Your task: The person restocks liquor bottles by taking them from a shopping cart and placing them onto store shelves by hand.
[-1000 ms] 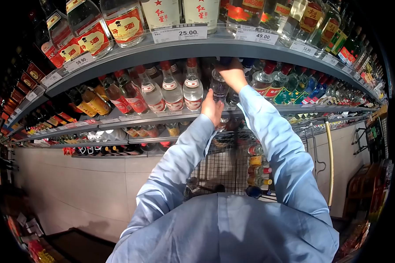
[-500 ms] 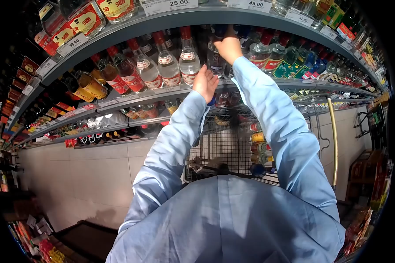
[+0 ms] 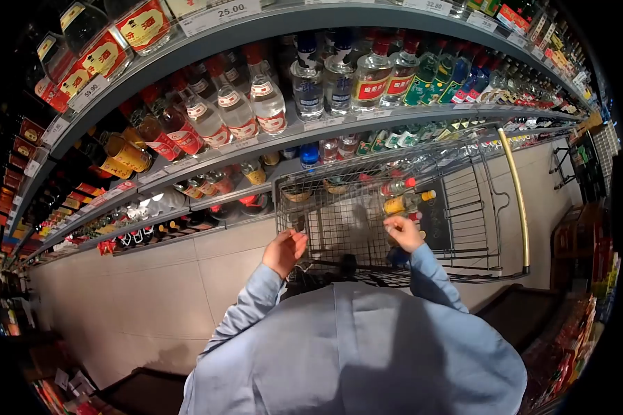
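Bottles lie on their sides in the cart, right of its middle and just beside the right hand. Nearest, the person's blue shirt fills the near side of the cart, with both forearms reaching forward from it. The left hand is raised by the cart's near left corner, its fingers loosely curled and apart from the thumb, with nothing seen between them. The right hand hangs over the cart with its back upward and its fingers bent toward the thumb; whether the tips meet or pinch anything, I cannot tell. Two bottles show plainly in the cart, one red-capped and one yellow-capped; the right hand covers part of the group, so the full count cannot be told. A gold bar edges the cart's right end, and pale floor spreads left of it. The cart stands between the person and the shelf. Just past the cart's far rim is one blue bottle on a lower level. Higher beyond the cart, the front row shows three neck-labelled bottles, two dark-capped bottles and two red-labelled bottles. Farthest above hang price tags.
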